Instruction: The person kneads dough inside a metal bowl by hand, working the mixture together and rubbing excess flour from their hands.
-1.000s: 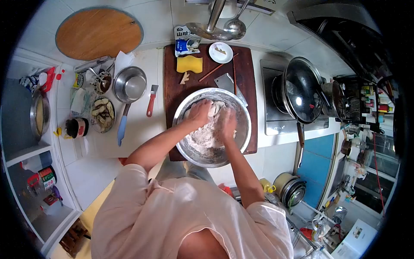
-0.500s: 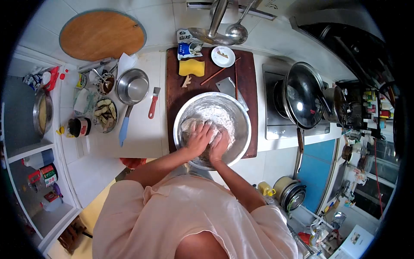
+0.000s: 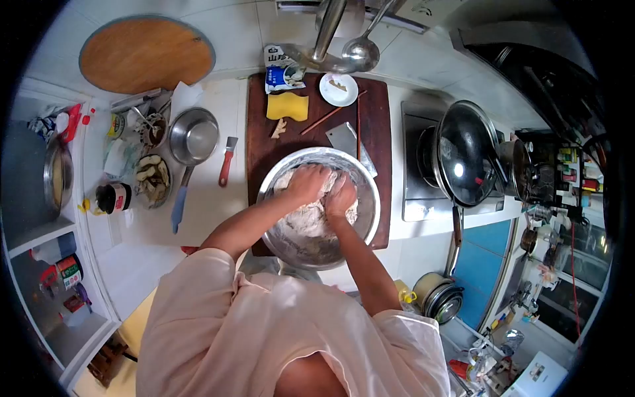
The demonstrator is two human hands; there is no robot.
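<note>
A large metal bowl (image 3: 371, 228) stands on the dark wooden board, its inner wall smeared with flour. Inside it lies shaggy, floury dough (image 3: 307, 221). My left hand (image 3: 311, 182) is at the far side of the bowl, its fingers curled down into the dough and partly hidden. Close beside it, my right hand (image 3: 340, 196) also grips the dough, fingers bent with their tips out of sight.
On the board (image 3: 261, 159) lie a cleaver (image 3: 350, 147), chopsticks (image 3: 331, 114), a yellow sponge (image 3: 288, 106), ginger (image 3: 278, 128) and a white plate (image 3: 338, 99). A saucepan (image 3: 193, 135) and red-handled scraper (image 3: 227, 162) sit left. A lidded wok (image 3: 467, 152) stands on the stove.
Both hands have moved forward to the bowl's far side, exposing more dough on the near side. The view has shifted slightly, so the surroundings sit a little lower and further left.
</note>
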